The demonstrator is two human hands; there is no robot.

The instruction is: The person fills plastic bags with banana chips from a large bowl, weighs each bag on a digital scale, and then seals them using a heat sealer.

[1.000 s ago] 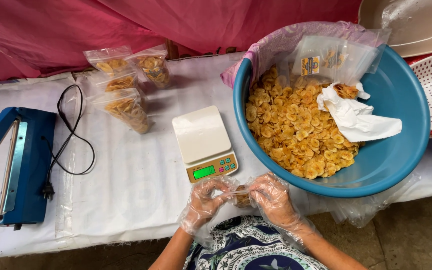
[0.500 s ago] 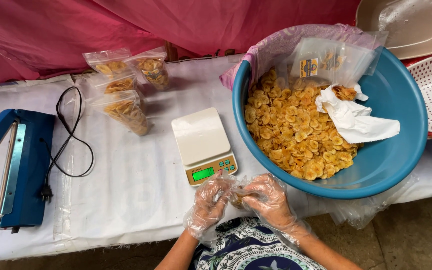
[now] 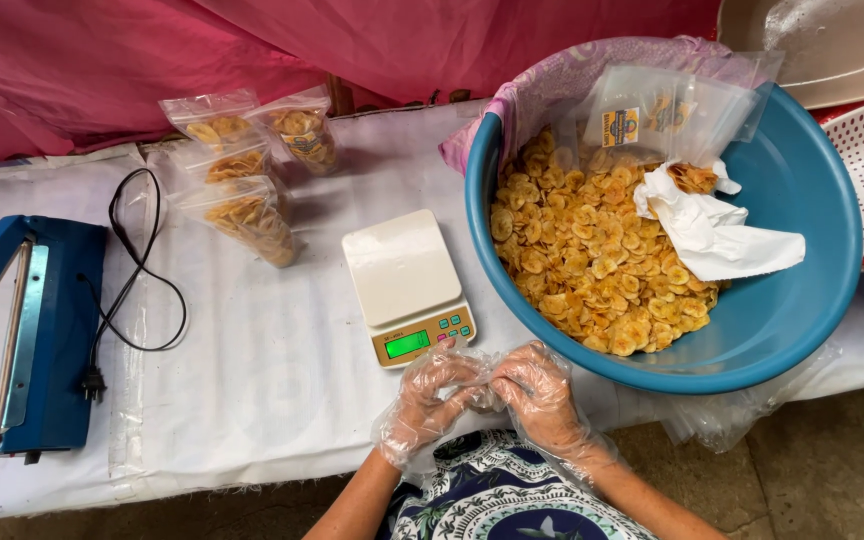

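Head view: two gloved hands meet at the table's near edge, pinching a small clear bag between them.

Left hand (image 3: 430, 398) and right hand (image 3: 540, 392), both in loose clear plastic gloves, are drawn together with fingertips closed on the small clear bag (image 3: 489, 385), which sits just in front of the white kitchen scale (image 3: 404, 282); what the bag holds cannot be told; the scale's green display is lit; just right of the hands stands the blue basin (image 3: 792, 300), heaped with yellow chips (image 3: 592, 270), with white paper (image 3: 717, 232) and empty bags (image 3: 667, 110) lying in it; filled chip bags (image 3: 247, 165) stand at the table's far side; a blue heat sealer (image 3: 37, 335) lies well to the left, its black cord (image 3: 137, 265) looped on the white table cover (image 3: 272, 400).
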